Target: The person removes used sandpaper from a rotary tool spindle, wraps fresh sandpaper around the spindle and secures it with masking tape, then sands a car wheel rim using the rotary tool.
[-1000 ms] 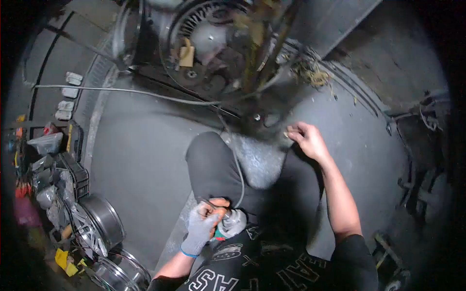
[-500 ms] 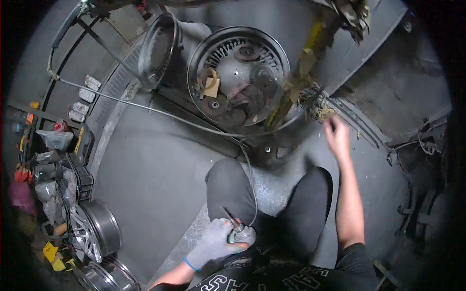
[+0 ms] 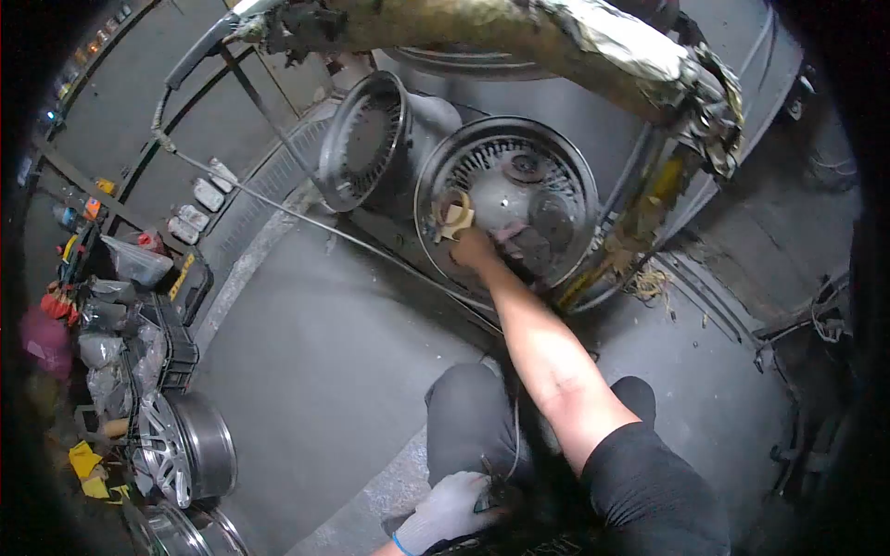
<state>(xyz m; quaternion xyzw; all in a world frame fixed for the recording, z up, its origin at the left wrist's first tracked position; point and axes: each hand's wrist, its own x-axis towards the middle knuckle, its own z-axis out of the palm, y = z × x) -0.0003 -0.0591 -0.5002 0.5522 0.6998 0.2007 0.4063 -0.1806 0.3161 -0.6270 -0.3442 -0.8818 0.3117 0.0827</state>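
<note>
Swung leftward into the round grey metal rim (image 3: 505, 128), the bare right hand (image 3: 474, 248), grip unclear to me, can reach the beige block (image 3: 458, 221); the grey-gloved left hand (image 3: 452, 507) clasps a hose-fed tool (image 3: 490, 476).

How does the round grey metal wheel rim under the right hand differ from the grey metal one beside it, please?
The round grey metal wheel rim opens upward, while the tilted grey metal rim opens sideways. The bare right hand reaches into the upward-facing rim but not the tilted rim. The upward-facing rim holds dark discs; the tilted rim shows none. Both are round.
</note>
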